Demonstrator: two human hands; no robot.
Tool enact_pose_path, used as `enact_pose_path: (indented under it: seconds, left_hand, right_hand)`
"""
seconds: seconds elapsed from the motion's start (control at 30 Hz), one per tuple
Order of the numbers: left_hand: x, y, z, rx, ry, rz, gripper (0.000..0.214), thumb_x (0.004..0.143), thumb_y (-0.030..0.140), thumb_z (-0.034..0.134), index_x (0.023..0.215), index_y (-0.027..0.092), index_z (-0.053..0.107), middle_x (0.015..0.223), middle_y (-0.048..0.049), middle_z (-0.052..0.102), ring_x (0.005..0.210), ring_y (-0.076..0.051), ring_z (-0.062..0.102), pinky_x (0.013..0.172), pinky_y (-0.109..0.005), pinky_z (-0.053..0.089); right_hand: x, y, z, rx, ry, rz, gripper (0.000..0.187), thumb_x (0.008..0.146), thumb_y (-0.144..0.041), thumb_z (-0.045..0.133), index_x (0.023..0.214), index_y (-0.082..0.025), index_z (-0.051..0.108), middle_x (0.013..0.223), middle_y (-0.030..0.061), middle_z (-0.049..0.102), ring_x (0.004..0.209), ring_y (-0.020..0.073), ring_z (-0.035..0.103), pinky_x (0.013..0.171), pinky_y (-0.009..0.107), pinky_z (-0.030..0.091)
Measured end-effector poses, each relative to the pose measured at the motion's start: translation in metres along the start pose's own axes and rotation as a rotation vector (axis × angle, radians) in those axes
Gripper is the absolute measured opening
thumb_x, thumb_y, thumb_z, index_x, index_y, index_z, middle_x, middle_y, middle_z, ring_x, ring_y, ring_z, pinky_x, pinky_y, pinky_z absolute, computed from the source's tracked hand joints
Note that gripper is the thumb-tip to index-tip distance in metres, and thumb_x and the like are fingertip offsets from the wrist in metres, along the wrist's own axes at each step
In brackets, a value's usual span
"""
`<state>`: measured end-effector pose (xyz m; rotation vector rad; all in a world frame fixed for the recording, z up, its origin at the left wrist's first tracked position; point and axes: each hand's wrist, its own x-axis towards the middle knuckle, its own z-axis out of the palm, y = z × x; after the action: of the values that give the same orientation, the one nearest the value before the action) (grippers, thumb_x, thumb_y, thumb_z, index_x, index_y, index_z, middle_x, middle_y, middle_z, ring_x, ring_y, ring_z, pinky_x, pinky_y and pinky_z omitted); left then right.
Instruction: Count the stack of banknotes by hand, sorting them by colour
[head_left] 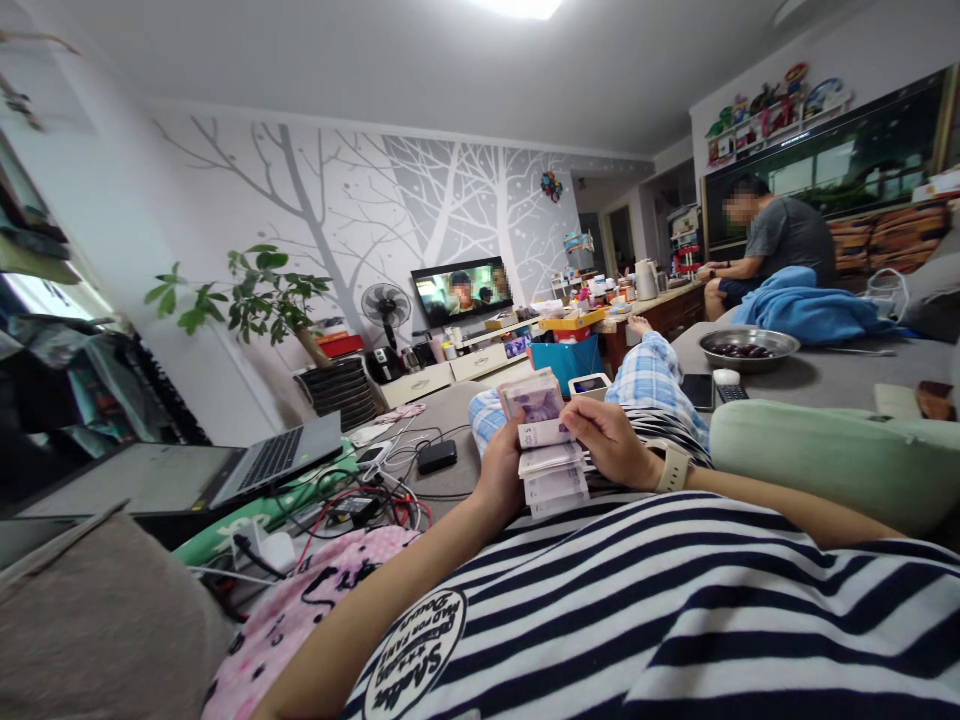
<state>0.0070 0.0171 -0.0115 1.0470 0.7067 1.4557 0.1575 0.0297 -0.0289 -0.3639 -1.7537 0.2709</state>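
Observation:
A stack of purple-grey banknotes (553,484) is in front of my striped shirt, its lower notes fanned down towards me. My left hand (501,462) is closed round the left side of the stack. With pinched fingertips my right hand (611,440) grips the right edge of one banknote (543,433) near the fold. A pale watch (673,466) is on my right wrist. Behind the notes, my legs in blue checked trousers (646,378) stretch forward on the sofa.
On the left lie a laptop (274,455), tangled cables (382,490) and a black box (437,457). At right are a metal bowl (748,350) of dark fruit, a phone (697,391), a remote (732,393) and a green cushion (810,465). Another person (787,240) sits farther back.

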Motion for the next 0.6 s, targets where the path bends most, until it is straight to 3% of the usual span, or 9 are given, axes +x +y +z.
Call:
enact_pose_path:
  seconds: [0.3, 0.5, 0.6]
  left_hand:
    - [0.0028, -0.0007, -0.0007, -0.049, 0.005, -0.088, 0.032, 0.071, 0.037, 0.069, 0.09, 0.012, 0.067, 0.081, -0.0096, 0.073, 0.087, -0.027, 0.068, 0.079, -0.036, 0.053]
    - [0.0038, -0.0034, 0.0005, -0.103, 0.004, -0.084, 0.029, 0.072, 0.034, 0.066, 0.093, 0.013, 0.065, 0.082, -0.0082, 0.073, 0.088, -0.027, 0.069, 0.081, -0.037, 0.053]
    - [0.0038, -0.0029, 0.0007, -0.088, 0.035, -0.093, 0.024, 0.074, 0.032, 0.065, 0.089, 0.013, 0.066, 0.079, -0.0082, 0.073, 0.087, -0.027, 0.069, 0.079, -0.036, 0.054]
  right_hand:
    - [-0.001, 0.0005, -0.0001, -0.009, 0.001, 0.011, 0.033, 0.096, -0.037, 0.042, 0.072, -0.017, 0.054, 0.062, -0.0019, 0.047, 0.058, 0.0108, 0.043, 0.057, 0.025, 0.034]
    - [-0.0017, -0.0004, -0.0009, 0.074, -0.103, 0.0, 0.049, 0.098, -0.044, 0.033, 0.065, -0.017, 0.056, 0.062, 0.0014, 0.058, 0.057, 0.0118, 0.051, 0.059, 0.026, 0.038]
    - [0.0001, 0.0025, 0.0006, -0.031, 0.008, 0.068, 0.043, 0.095, -0.045, 0.042, 0.062, -0.018, 0.052, 0.058, -0.0005, 0.054, 0.056, 0.0116, 0.049, 0.058, 0.026, 0.037]
